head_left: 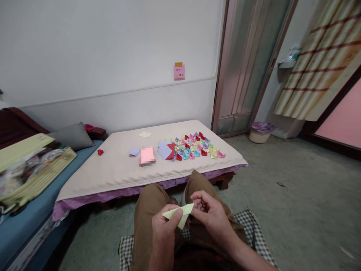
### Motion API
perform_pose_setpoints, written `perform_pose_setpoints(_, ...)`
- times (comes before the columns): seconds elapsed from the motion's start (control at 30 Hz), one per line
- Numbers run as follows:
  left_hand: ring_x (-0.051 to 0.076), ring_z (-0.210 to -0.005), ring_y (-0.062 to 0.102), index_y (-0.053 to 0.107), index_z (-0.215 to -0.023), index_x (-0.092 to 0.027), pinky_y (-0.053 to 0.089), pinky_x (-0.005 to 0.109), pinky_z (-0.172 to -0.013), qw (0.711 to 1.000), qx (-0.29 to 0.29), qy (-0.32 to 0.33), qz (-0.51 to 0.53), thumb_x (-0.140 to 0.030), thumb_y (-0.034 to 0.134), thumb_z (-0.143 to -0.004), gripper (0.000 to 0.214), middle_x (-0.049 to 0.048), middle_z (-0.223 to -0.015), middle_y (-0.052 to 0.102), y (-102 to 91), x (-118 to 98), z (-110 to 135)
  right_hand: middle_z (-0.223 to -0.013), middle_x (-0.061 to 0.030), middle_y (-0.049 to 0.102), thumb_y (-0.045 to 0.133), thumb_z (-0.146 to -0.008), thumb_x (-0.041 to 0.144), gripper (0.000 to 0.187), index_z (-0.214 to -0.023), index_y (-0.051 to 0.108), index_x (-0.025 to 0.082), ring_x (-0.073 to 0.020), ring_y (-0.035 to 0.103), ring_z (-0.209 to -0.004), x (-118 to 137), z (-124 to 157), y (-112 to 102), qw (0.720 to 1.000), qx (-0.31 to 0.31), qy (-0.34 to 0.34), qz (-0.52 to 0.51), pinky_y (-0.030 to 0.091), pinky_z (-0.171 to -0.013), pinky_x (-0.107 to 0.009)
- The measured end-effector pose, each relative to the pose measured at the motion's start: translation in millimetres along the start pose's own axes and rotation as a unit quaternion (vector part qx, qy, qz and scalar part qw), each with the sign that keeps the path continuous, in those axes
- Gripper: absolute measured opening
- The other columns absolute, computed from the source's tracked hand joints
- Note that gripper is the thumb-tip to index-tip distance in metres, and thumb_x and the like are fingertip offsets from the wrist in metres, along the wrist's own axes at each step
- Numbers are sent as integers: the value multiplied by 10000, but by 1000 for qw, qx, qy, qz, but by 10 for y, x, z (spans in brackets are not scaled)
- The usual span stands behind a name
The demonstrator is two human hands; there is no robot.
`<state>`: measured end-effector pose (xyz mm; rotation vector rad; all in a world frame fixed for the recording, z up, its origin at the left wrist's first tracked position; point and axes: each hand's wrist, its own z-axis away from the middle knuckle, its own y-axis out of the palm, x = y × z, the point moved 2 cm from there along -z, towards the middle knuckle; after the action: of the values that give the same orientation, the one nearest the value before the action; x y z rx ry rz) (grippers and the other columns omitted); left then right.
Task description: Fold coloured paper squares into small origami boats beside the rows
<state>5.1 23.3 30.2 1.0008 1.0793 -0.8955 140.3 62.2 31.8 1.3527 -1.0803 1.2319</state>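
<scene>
Above my lap, my left hand (166, 222) pinches a pale yellow-green folded paper (182, 213), its thumb lying across the front. The paper has a long slanted upper edge and a flap pointing down. My right hand (207, 210) is at the paper's right tip, fingers curled and thumb close against that corner; its grip is partly hidden. On the low table, many small folded paper boats (194, 145) in red, pink, blue, yellow and purple stand grouped at the right. Beside them lie larger purple and red paper sheets (166, 149).
The cream-covered table (118, 165) stands before my knees. It also bears a blurred pink stack (147, 155), a purple sheet (134, 151), a yellow sheet (145, 134) and a red folded piece (100, 152). An open yellow case (60, 162) lies left; a bin (260, 133) stands right.
</scene>
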Motion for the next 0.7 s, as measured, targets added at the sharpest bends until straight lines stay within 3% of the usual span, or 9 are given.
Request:
perform_pose_setpoints(0.2, 98, -503, 444, 656, -653, -116, 340, 205, -505, 1000, 4, 3, -2, -307, 727, -662, 203, -14, -514, 563, -13, 54, -11, -697, 33, 561, 739, -571, 162, 250, -787, 613, 167, -108, 476, -600, -87, -72, -26, 998, 31, 22, -52, 378, -559, -216)
perform_pose_setpoints(0.37, 104, -505, 448, 663, -675, -116, 338, 212, -507, 1000, 16, 5, 2, -329, 722, -667, 221, -7, -529, 572, -31, 130, -41, -610, 44, 559, 739, -592, 157, 192, -727, 603, 158, -98, 471, -557, -164, -82, 15, 982, 92, 89, -141, 351, -537, -206)
perform_pose_setpoints(0.7, 112, -520, 458, 661, -675, -109, 344, 221, -514, 1000, 15, 16, 2, -325, 709, -682, 222, 4, -543, 580, -26, 137, -63, -559, 18, 575, 656, -712, 258, 119, -734, 631, 144, -108, 468, -530, -281, -12, 48, 972, 82, 114, -187, 355, -539, -231)
